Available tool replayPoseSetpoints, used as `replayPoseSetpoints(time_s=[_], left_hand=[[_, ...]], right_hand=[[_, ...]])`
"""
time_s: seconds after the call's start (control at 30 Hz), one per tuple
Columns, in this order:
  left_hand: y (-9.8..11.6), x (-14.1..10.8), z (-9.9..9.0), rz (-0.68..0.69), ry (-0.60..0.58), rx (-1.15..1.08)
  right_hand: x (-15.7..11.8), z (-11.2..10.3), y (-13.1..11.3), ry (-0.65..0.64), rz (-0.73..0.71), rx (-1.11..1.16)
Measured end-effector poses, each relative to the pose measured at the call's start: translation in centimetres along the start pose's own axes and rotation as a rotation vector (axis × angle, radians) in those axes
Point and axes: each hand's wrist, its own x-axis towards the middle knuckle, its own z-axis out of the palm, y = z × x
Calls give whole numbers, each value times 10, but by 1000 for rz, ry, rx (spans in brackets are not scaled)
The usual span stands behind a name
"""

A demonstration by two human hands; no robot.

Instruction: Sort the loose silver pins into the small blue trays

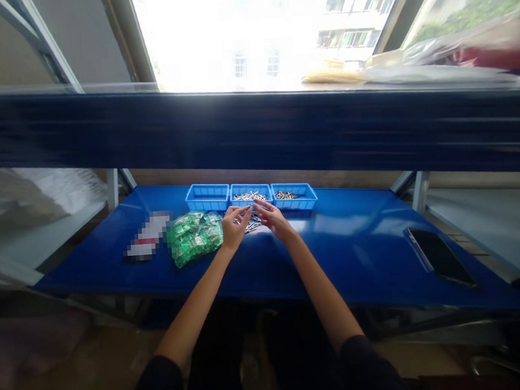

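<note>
Both hands meet just in front of the middle blue bin [250,188]. My left hand [235,225] has its thumb and fingertips drawn together; whatever they pinch is too small to make out. Opposite it, my right hand [272,219] also holds its fingertips close, and anything between them is too small to name. Silver screw-like pieces [253,220] lie on the table beneath and between the hands. More metal pieces fill part of the middle bin and the right bin [303,202], while the left bin [207,195] looks empty.
A clear bag of green packets [194,238] lies beside my left hand. Farther left is a blurred-out flat item [149,235]. A phone [440,256] rests at the right of the blue table [357,253]. A dark blue beam [255,130] crosses above the bins.
</note>
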Motion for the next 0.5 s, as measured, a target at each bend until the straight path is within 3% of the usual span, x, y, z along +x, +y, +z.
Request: replayPoseSetpoints(time_s=[0.13,0.5], left_hand=[[-4,-3,4,34,-69,16],[-3,-2,-1,30,-4,22]], right_hand=[[-1,-2,1,-136,12,-39],[-5,0,-5,-115,7,-33]])
